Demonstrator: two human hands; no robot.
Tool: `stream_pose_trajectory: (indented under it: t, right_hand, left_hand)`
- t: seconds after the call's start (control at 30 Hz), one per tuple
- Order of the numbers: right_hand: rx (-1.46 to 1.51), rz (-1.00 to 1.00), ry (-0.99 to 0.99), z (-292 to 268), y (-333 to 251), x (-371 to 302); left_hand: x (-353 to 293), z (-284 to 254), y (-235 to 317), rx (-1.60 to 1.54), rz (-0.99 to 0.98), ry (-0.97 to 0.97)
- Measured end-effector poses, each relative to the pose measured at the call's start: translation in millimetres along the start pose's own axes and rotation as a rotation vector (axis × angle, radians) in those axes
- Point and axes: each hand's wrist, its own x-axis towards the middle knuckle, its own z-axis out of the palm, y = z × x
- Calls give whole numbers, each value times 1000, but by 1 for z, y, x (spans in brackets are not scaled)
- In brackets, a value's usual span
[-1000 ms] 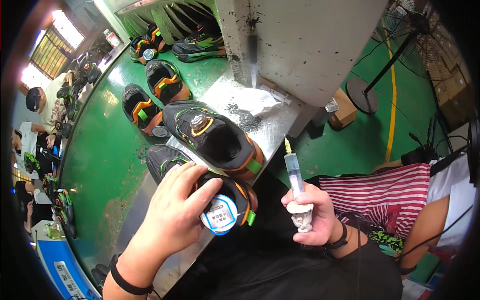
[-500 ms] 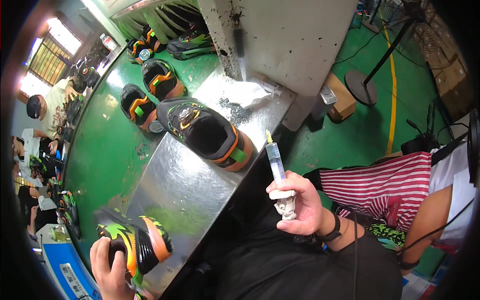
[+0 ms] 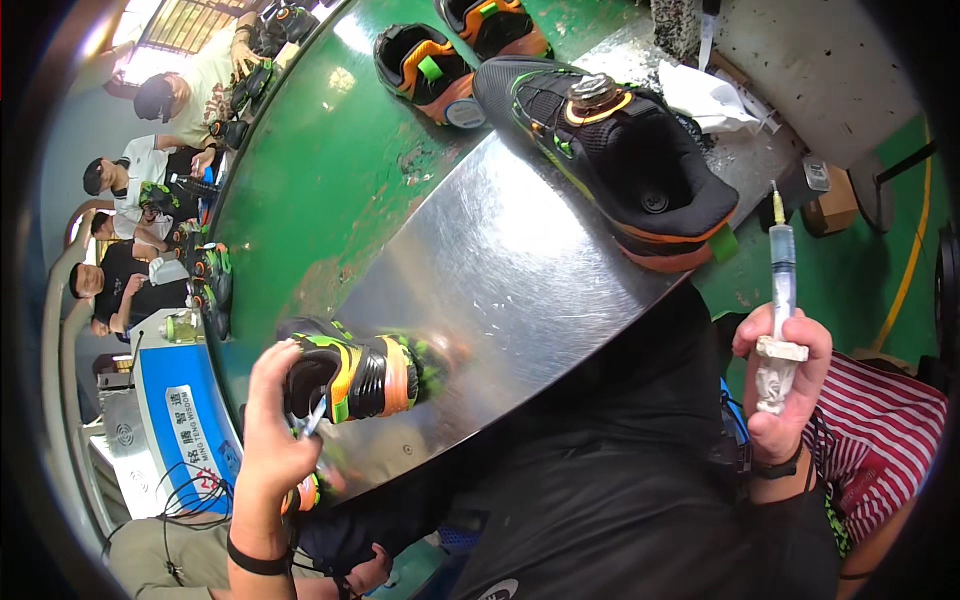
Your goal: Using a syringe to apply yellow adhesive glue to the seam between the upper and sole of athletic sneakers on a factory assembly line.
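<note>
At the left end of the metal plate, my left hand grips a black shoe with orange and lime trim by its collar. The shoe's heel faces right. A small pale blue-white sliver shows by the thumb; I cannot make out what it is. My right hand is closed around a syringe, held upright with its yellow-based needle up. Clear liquid seems to be in its barrel, and the plunger end is wrapped in lumpy white material. Between the hands, a larger-looking black shoe with a dial stands on the plate.
The shiny metal plate lies on a green table. Two more shoes stand farther back, one being a black-orange shoe. White paper and another syringe lie far right. Co-workers sit along the left side.
The view has swung left, so the plate and shoes appear farther right. My left hand has turned the gripped shoe more level against the plate. My right hand still holds the syringe upright.
</note>
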Motion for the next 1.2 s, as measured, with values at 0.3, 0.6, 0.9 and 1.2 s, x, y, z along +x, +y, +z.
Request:
stream_pose_trajectory:
  t: [0.3,0.6,0.9,1.2]
  right_hand:
    - [-26,32,-3,3,2,3]
    - [-29,37,71,2,-3,-7]
    - [-28,-20,-33,-14,-9,-5]
    - [-28,-66,51,-3,-22,-10]
  left_hand:
    - [75,-28,81,5,419,130]
    - [155,76,169,53,684,-233]
    - [159,61,190,251,900,115]
    - [148,28,191,173,799,314]
